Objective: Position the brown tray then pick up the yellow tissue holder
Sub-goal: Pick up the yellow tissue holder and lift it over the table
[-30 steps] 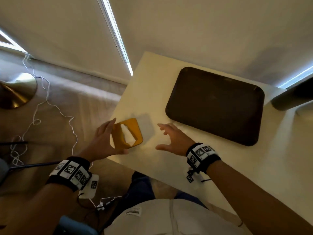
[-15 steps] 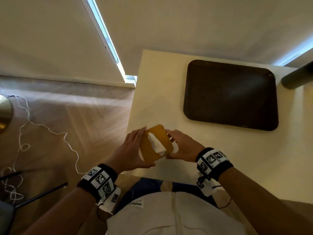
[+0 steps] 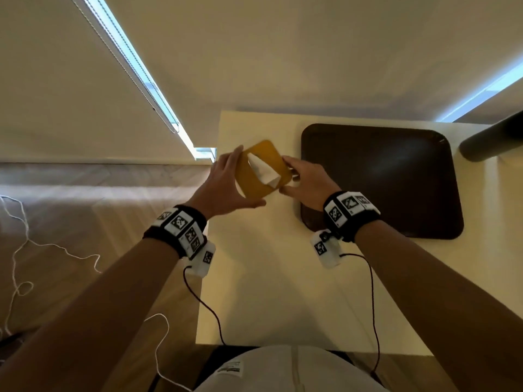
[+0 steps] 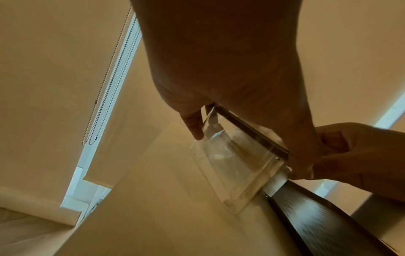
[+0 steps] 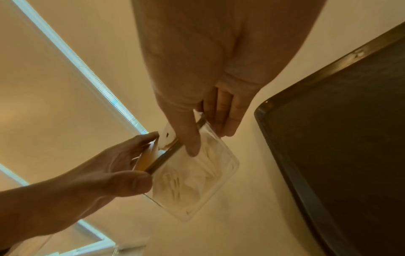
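The yellow tissue holder (image 3: 256, 176) has a yellow lid with a white tissue (image 3: 263, 169) poking out and a clear body (image 4: 232, 166) (image 5: 197, 180). It is held up above the white table (image 3: 283, 292), tilted. My left hand (image 3: 223, 185) grips its left edge, and my right hand (image 3: 304, 179) pinches its right edge. The brown tray (image 3: 396, 176) lies flat on the table just right of the holder, behind my right hand. In the right wrist view the tray (image 5: 342, 121) fills the right side.
A dark cylindrical post (image 3: 492, 140) stands at the table's far right corner. White cord (image 3: 19, 250) trails over the wood floor at the left. A window blind with a bead chain (image 4: 109, 83) hangs behind the table. Wrist-band cables (image 3: 370, 306) run down toward my body.
Both hands closed on the tissue holder near the table's front edge and carried it up and away from me, to beside the tray's left edge. The tray has stayed put.
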A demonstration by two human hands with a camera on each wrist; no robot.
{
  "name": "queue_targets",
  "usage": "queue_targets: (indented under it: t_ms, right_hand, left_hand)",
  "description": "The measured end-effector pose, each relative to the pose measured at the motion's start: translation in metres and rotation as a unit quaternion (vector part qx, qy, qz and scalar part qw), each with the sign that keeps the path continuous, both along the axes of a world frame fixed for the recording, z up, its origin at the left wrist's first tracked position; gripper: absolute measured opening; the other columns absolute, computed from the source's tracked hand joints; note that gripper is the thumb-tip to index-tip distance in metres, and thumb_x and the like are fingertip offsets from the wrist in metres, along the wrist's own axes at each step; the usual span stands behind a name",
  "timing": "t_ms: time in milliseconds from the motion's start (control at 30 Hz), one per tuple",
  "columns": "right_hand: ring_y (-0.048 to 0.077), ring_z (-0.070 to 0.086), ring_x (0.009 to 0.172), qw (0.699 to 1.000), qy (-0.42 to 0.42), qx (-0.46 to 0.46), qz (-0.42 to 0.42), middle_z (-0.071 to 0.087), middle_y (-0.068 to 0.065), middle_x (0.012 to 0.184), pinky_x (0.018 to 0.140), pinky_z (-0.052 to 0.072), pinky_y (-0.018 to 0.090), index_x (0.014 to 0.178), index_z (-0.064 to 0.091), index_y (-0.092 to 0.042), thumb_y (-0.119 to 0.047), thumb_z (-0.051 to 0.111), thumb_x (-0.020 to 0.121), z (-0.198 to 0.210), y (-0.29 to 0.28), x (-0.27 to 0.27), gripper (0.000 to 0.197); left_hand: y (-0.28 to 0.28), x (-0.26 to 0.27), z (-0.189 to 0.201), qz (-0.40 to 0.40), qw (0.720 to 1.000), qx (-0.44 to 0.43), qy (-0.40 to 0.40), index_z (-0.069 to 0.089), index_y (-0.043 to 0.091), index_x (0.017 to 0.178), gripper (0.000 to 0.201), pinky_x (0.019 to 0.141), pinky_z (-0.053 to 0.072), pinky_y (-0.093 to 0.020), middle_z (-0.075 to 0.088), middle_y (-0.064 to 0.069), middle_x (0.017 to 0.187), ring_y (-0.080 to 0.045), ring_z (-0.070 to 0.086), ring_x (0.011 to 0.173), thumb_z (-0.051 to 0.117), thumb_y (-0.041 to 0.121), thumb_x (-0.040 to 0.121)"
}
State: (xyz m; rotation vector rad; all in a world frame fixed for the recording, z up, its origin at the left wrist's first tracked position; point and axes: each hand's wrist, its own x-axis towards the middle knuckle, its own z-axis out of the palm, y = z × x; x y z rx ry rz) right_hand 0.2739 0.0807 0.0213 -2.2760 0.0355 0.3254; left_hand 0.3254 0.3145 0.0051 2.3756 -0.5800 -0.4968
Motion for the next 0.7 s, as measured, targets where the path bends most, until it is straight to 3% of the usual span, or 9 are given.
queue_targets:
  t_ms: [167,333,500,700]
  right_hand:
    - [0.02,0.059,0.111,0.999,0.003,-0.016,-0.042,0.06,0.007,0.13,0.091,0.044,0.024,0.143,0.042,-0.013,-0.019,0.075,0.081,-0.009,-0.016,0.059,0.071]
    - [0.023,0.06,0.111,0.998,0.012,-0.015,-0.051,0.061,0.01,0.129,0.097,0.048,0.034,0.145,0.04,-0.013,-0.017,0.073,0.083,-0.018,-0.021,0.088,0.07]
    - [0.022,0.058,0.117,0.998,0.018,0.004,-0.054,0.058,0.01,0.133,0.093,0.041,0.021,0.145,0.039,-0.012,-0.012,0.073,0.084,-0.026,-0.023,0.095,0.07]
    - [0.021,0.057,0.117,0.997,0.036,0.019,-0.064,0.055,0.009,0.138,0.093,0.042,0.022,0.146,0.037,-0.014,-0.014,0.074,0.083,-0.023,-0.025,0.096,0.073]
  left_hand:
    - [-0.024,0.061,-0.007,0.02,1.0,0.009,0.002,0.009,0.017,0.158,0.142,0.108,0.04,-0.059,0.031,-0.014,0.151,-0.036,0.035,0.136,0.086,0.07,0.05]
    - [-0.036,0.089,-0.015,0.033,0.999,0.021,0.017,0.007,0.017,0.159,0.143,0.11,0.037,-0.059,0.029,-0.014,0.153,-0.038,0.032,0.138,0.088,0.067,0.051]
    - [-0.038,0.098,-0.022,0.038,0.999,0.02,0.024,0.006,0.019,0.158,0.144,0.109,0.039,-0.059,0.029,-0.012,0.153,-0.036,0.033,0.138,0.086,0.07,0.05]
    - [-0.037,0.1,-0.025,0.03,0.999,0.023,0.02,0.004,0.019,0.159,0.149,0.108,0.039,-0.06,0.029,-0.013,0.153,-0.037,0.033,0.137,0.082,0.076,0.046]
